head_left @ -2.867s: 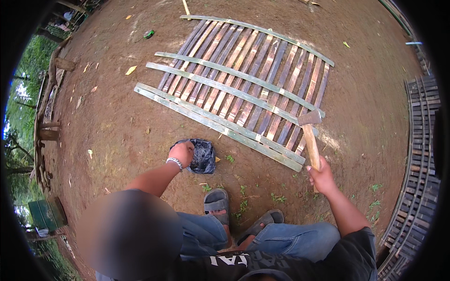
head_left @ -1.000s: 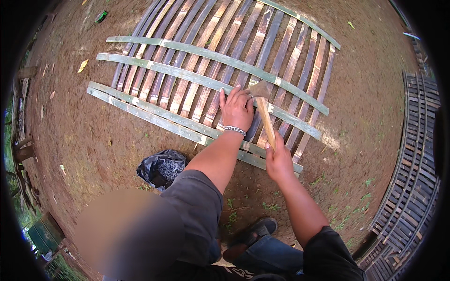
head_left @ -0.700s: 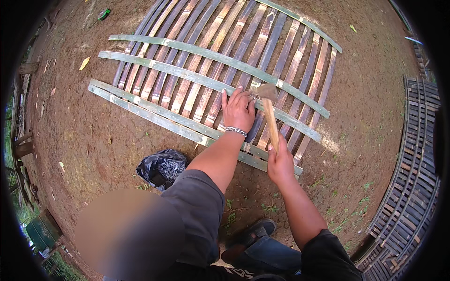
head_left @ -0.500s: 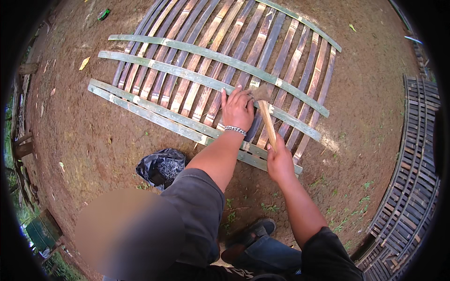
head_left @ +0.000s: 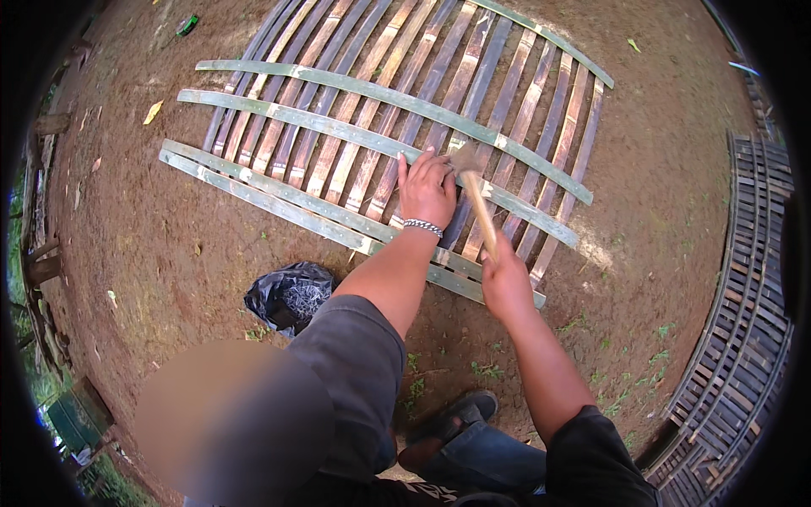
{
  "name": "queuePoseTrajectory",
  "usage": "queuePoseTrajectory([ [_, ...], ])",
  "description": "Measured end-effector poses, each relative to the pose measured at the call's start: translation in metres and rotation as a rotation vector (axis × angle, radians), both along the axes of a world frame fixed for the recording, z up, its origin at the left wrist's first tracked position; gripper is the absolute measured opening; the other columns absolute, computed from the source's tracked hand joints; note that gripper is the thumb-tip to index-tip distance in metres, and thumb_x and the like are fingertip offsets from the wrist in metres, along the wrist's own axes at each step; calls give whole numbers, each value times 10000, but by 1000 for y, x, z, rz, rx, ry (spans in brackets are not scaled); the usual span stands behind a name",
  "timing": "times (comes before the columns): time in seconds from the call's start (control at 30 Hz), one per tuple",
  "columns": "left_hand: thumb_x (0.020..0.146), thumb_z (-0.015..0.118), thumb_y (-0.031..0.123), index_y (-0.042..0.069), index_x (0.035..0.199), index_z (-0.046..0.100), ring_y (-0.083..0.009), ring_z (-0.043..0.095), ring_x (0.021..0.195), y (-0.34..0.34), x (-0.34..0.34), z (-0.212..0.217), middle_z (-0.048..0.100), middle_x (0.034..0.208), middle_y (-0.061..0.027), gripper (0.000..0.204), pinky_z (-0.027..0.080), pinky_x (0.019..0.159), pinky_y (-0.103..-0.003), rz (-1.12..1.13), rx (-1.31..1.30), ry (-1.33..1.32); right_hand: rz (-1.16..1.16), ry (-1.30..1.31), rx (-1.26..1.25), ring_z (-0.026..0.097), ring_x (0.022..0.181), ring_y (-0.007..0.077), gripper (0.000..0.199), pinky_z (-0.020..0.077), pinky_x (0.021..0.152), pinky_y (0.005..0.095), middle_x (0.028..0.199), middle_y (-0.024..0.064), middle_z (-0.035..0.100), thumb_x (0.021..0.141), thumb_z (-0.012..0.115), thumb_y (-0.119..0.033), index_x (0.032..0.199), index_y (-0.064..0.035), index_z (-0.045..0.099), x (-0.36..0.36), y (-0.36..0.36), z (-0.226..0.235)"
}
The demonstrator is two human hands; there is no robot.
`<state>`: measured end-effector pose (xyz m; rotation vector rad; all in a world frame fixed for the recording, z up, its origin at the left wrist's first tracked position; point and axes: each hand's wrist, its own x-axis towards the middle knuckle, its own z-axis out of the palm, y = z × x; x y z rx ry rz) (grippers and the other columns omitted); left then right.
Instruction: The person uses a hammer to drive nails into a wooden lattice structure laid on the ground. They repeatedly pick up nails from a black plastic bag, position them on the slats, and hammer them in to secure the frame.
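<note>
My left hand (head_left: pixel 427 190), with a chain bracelet at the wrist, rests on a green bamboo strip (head_left: pixel 329 128) laid across several dark and tan bamboo slats (head_left: pixel 372 160). Its outer fingers lie over the strip. Thumb and forefinger come together beside the hammer head; anything pinched there is too small to make out. My right hand (head_left: pixel 505 279) is closed round the wooden handle of a hammer (head_left: pixel 480 211). The hammer's head is blurred and sits low over the strip, just right of my left fingertips.
A black plastic bag (head_left: pixel 290 297) holding many thin nails lies on the bare soil left of my left arm. More green strips (head_left: pixel 372 226) cross the slats nearer me and farther off. A second slatted panel (head_left: pixel 733 313) stands at the right. My shoe (head_left: pixel 465 414) is below.
The hammer head has shifted slightly left and away from me, closer to my left fingertips. My left hand stays nearly in place on the strip.
</note>
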<state>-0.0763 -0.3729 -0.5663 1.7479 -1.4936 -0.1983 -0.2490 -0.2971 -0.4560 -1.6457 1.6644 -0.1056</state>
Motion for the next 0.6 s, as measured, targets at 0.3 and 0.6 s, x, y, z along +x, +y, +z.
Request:
queuePoseTrajectory([
  [0.3, 880, 682, 99, 97, 978, 720, -293, 594, 1290, -2, 11, 10, 732, 1188, -67, 105, 212, 1224, -565, 0, 5, 87, -126, -121, -169, 636, 1056, 509, 499, 516, 878, 562, 1152, 316, 656, 1015, 543, -197, 1477, -78, 397, -12, 11, 20],
  [0.6, 1042, 438, 311, 92, 1486, 466, -306, 273, 1530, -85, 54, 15, 422, 1579, -150, 496, 140, 1245, -583, 25, 208, -383, -114, -161, -88, 623, 1107, 507, 506, 519, 908, 536, 1199, 304, 646, 1024, 537, -189, 1491, -72, 383, -7, 27, 26],
])
